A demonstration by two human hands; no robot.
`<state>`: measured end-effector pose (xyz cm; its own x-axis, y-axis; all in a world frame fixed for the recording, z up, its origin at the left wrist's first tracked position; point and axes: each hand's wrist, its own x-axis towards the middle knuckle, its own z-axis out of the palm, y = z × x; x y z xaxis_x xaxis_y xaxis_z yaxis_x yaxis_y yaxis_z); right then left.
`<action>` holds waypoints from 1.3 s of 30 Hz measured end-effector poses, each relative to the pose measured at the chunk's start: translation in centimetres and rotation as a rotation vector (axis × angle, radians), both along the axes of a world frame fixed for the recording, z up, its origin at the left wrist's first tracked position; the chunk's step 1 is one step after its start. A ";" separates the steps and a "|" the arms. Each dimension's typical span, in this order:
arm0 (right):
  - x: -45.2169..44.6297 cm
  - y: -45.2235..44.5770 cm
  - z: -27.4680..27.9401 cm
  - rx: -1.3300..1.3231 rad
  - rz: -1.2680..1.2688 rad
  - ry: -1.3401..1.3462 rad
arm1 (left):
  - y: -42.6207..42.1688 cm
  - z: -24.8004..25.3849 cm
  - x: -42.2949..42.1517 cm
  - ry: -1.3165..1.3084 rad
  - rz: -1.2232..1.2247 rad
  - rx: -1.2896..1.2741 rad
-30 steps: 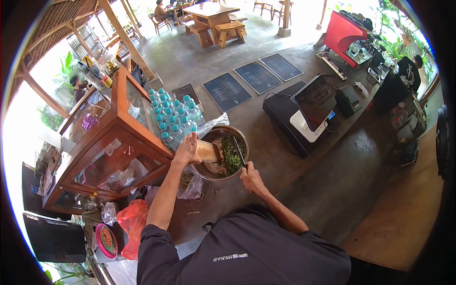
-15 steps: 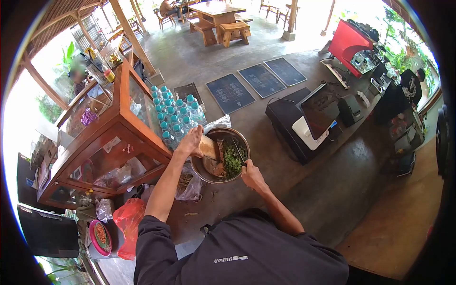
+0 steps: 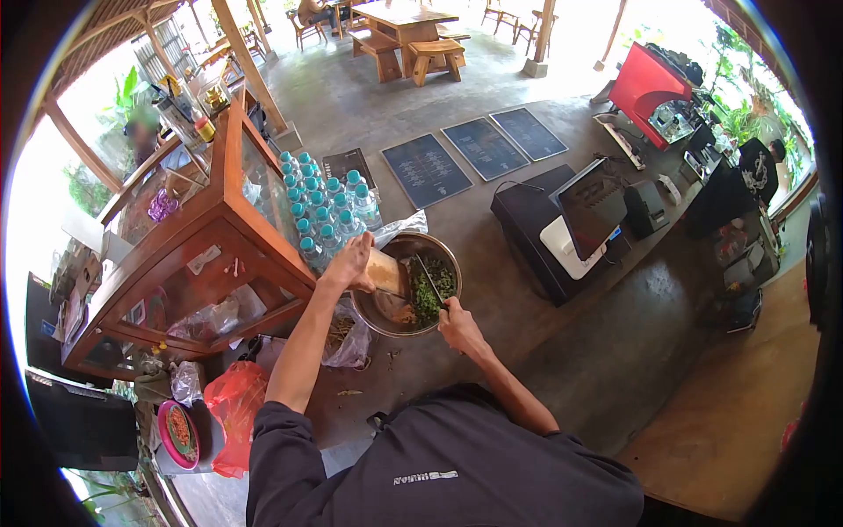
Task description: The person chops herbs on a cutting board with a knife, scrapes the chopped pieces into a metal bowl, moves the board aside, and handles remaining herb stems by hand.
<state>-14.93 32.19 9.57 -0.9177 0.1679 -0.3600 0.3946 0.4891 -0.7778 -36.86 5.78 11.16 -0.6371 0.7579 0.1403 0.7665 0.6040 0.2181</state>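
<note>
A wide metal bowl [image 3: 452,256] stands before me, with chopped green leaves [image 3: 432,297] on its right side and a brown crumbly mass on its left. My left hand [image 3: 353,262] is closed on a beige, speckled, box-shaped piece [image 3: 386,270], held tilted over the bowl's left half; I cannot make out what it is. My right hand [image 3: 462,328] is wrapped round the handle of a long thin knife [image 3: 428,277] at the bowl's right rim. Its blade lies across the greens, its far end close to the beige piece.
Several water bottles with teal caps [image 3: 327,235] stand behind the bowl, beside a wooden glass-sided cabinet [image 3: 230,189]. A clear plastic bag [image 3: 349,344] lies left of the bowl, and a red bag [image 3: 235,408] hangs near a pink basin [image 3: 180,435]. A monitor [image 3: 593,206] stands to the right.
The knife's blade has swung left, away from the greens' right side and toward the beige piece. My right hand has shifted slightly left; my left hand stays nearly in place.
</note>
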 end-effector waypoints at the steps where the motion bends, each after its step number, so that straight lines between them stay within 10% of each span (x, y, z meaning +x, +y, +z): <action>1: 0.1 -0.2 -0.2 -0.001 -0.005 0.002 | 0.0 1.4 0.7 0.030 0.021 0.014; 39: 5.2 -0.7 8.6 0.073 0.059 -0.271 | 0.7 1.8 5.6 -0.008 0.056 -0.018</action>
